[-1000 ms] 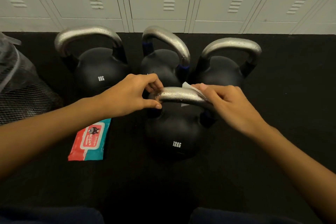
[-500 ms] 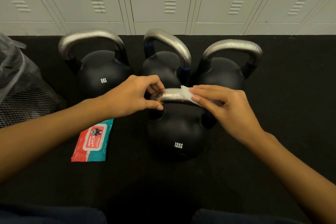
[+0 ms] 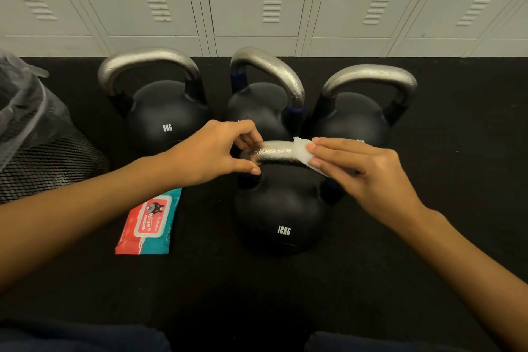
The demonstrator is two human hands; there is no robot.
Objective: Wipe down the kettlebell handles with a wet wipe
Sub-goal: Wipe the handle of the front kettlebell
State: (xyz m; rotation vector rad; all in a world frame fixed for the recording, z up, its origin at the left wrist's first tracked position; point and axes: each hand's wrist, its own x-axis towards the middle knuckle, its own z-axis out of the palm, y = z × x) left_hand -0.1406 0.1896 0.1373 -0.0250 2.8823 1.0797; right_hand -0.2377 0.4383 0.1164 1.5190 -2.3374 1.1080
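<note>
A black 12KG kettlebell [image 3: 281, 214] stands on the floor right in front of me, its silver handle [image 3: 278, 151] running left to right. My left hand [image 3: 211, 151] pinches the handle's left end between thumb and fingers. My right hand [image 3: 368, 174] presses a folded white wet wipe [image 3: 303, 151] over the handle's right part, fingers curled round it. Behind stand three more black kettlebells with wet-looking silver handles: an 8KG one [image 3: 165, 120] at left, a middle one [image 3: 257, 106], and a right one [image 3: 357, 117].
A red and teal wipes pack [image 3: 150, 223] lies flat on the black floor mat [image 3: 457, 151] left of the 12KG kettlebell. A black mesh bin with a clear bag [image 3: 31, 134] stands at far left. Grey lockers [image 3: 257, 0] line the back.
My right hand has slid the wipe along the handle toward the left, then slightly back right, exposing more wipe. My left hand keeps its pinch on the handle's left end.
</note>
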